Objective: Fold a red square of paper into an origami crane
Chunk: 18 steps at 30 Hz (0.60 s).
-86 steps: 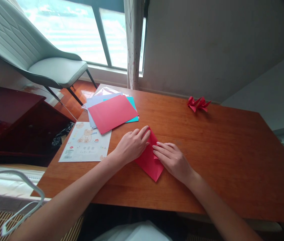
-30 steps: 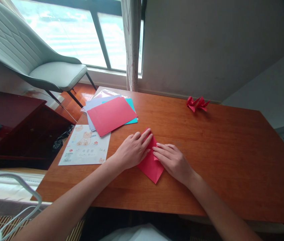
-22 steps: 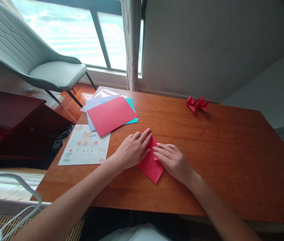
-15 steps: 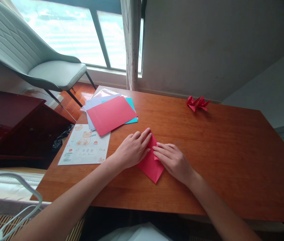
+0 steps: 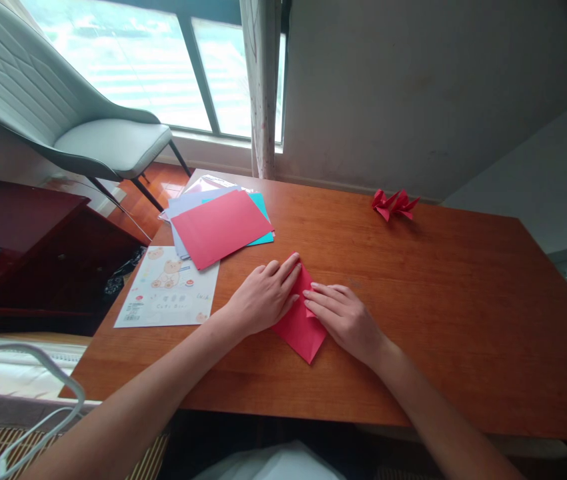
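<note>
Left forearm (image 5: 163, 373): extending forward from the lower left, slanting inward toward the work.
Left hand (image 5: 263, 299): lying palm down over the upper left side of the folded red paper (image 5: 304, 339), back of the hand facing up.
Left fingers: reaching nearly straight and close together, pointing away from the body, tips pressing at the far corner; the thumb is standing a little apart, its tip touching the paper, and the hand is bearing down from above.
Right forearm (image 5: 423, 400): angling in from the lower right.
Right hand (image 5: 346, 319): resting palm down on the right edge, pointing forward and to the left, toward the other hand.
Right fingers: lying gently bent and side by side, tips meeting the paper near its middle, just beside a small raised fold; the thumb is hiding, so whether it is pinching cannot be told.
Folded red paper position: lying on the wooden table (image 5: 463, 313) near the front edge, between both hands, one corner pointing toward the body.
Left of work: a bear-print sheet (image 5: 166, 297) is lying flat; a red sheet (image 5: 221, 227) is overlapping it and covering part of a teal sheet (image 5: 264, 236).
Far side: two red paper figures (image 5: 404, 205) are standing near the wall.
</note>
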Available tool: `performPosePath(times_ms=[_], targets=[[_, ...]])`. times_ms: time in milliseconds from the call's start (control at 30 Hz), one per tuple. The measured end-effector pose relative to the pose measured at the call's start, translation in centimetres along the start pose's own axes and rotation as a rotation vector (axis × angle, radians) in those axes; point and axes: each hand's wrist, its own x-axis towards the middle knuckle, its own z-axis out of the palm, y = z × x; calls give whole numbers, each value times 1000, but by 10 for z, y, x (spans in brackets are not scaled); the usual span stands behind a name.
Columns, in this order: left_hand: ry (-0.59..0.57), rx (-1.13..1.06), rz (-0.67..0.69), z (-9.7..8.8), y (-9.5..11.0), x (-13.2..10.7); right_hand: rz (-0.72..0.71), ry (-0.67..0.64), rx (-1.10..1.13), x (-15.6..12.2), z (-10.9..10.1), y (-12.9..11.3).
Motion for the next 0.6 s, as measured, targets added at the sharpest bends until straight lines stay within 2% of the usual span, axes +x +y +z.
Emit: performPosePath(times_ms=[600], targets=[[9,-22,6,0,0,0,0,1,-5,1,-1,-1]])
